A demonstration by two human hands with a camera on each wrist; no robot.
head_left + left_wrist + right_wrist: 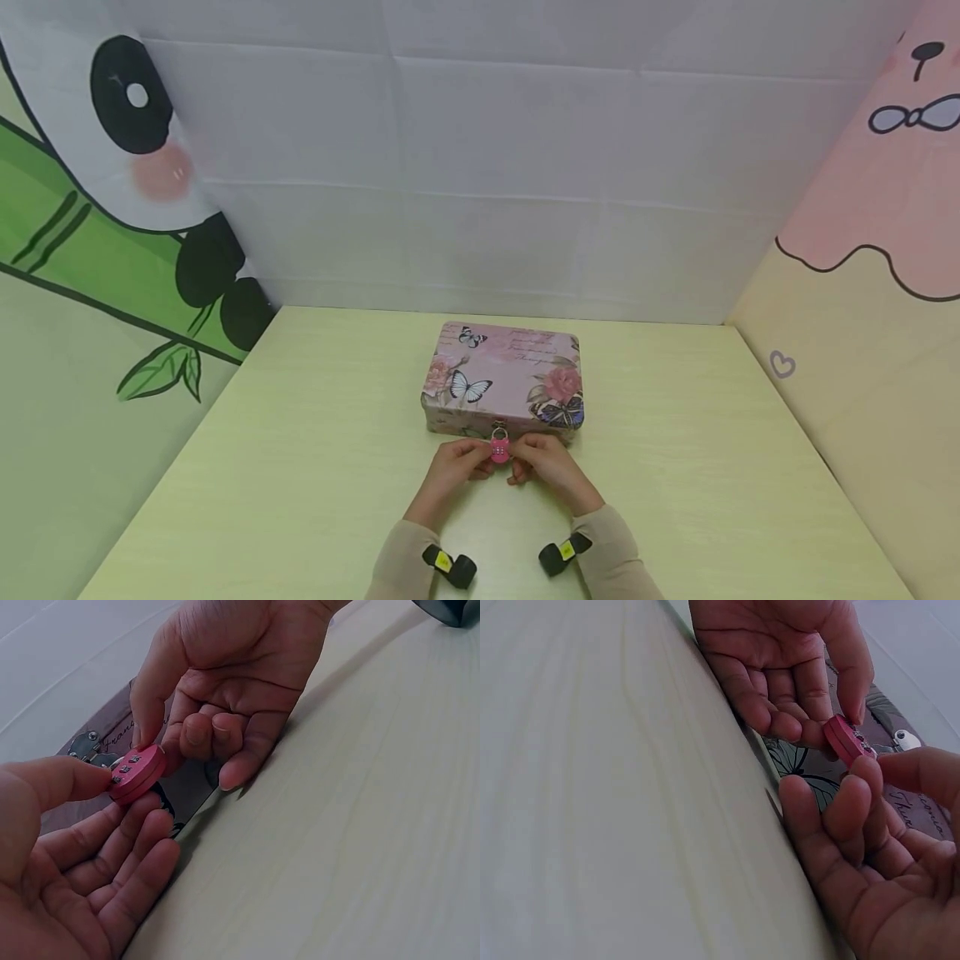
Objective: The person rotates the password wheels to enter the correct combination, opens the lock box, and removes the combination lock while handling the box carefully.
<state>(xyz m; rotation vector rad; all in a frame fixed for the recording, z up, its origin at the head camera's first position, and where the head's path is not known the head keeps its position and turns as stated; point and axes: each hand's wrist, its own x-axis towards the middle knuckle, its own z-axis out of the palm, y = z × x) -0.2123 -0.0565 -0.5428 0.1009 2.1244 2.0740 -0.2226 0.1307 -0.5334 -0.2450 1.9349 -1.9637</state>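
A pink combination padlock (500, 450) with number dials hangs by its shackle from the metal clasp (91, 747) on the front of a pink floral tin box (510, 371). From the left side, my left hand (456, 463) pinches the padlock, its thumb on the dial face and fingers beneath. Opposite it, my right hand (551, 467) pinches the padlock's other edge between thumb and index finger, the other fingers curled below. In the left wrist view the dials show between both thumbs. The box lid, printed with butterflies and roses, is closed.
The box stands on a pale wood-grain table (300, 433). A white cloth wall (487, 183) rises behind it, with cartoon-printed panels at left and right. Black straps with small devices circle both sleeves.
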